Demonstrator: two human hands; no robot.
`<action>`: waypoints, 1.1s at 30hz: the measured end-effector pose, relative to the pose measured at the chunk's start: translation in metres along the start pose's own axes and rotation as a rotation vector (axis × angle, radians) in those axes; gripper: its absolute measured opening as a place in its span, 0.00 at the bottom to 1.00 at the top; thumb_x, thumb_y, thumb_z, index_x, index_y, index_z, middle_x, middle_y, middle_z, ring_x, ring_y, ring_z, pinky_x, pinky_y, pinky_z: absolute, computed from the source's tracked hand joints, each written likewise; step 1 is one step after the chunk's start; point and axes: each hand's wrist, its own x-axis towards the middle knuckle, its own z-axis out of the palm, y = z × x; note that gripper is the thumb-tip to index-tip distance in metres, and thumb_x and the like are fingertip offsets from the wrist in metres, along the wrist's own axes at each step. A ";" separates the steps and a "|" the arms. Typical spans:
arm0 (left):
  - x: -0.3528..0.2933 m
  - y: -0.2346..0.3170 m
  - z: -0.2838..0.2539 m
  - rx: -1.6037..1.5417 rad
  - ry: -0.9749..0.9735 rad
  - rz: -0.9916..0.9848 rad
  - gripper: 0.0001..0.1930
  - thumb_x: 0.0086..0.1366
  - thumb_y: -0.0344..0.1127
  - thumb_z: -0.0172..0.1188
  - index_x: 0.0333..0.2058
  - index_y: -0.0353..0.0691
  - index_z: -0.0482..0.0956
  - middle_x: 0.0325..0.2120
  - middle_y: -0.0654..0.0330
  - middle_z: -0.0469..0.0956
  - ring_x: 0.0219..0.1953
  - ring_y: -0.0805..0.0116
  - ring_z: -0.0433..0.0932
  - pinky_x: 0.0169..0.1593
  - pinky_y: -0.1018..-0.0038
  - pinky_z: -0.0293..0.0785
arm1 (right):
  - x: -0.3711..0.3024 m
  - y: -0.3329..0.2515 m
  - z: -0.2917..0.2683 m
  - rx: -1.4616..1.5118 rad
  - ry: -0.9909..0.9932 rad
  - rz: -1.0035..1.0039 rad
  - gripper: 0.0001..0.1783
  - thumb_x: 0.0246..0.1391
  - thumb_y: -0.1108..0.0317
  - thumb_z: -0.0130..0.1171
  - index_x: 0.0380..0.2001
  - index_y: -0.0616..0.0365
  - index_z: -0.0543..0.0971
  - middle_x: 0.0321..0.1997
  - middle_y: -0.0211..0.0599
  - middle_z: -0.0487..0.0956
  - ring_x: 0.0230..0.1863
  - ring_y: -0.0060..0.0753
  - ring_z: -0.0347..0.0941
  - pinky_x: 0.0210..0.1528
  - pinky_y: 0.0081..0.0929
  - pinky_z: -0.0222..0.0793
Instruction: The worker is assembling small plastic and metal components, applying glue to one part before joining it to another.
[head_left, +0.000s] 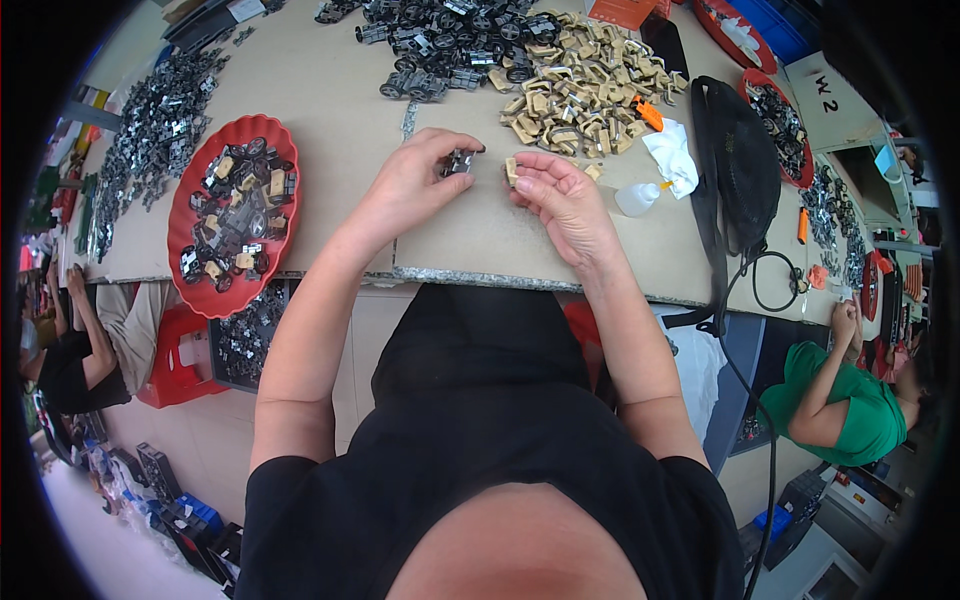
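My left hand (pixel 415 180) pinches a small dark metal wheeled part (pixel 460 161) between thumb and fingers, just above the cardboard-covered table (pixel 340 110). My right hand (pixel 560 200) holds a small tan plastic piece (pixel 512 171) at its fingertips, a short gap from the dark part. Both hands hover over the table's near edge. Farther back lie a pile of tan plastic pieces (pixel 580 90) and a pile of dark metal parts (pixel 450 45).
A red oval tray (pixel 196 285) with mixed dark and tan assembled pieces sits at the left. A black bag (pixel 745 165), a white cloth (pixel 672 155) and a small clear bottle (pixel 638 198) lie right. Other seated people work at both sides.
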 end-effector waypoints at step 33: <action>-0.032 0.005 0.034 -0.955 0.183 -0.144 0.18 0.50 0.21 0.63 0.41 0.33 0.73 0.38 0.59 0.70 0.39 0.74 0.73 0.46 0.79 0.73 | 0.001 0.000 0.001 -0.039 -0.151 0.087 0.22 0.42 0.82 0.61 0.44 0.65 0.70 0.40 0.39 0.75 0.40 0.25 0.73 0.46 0.21 0.71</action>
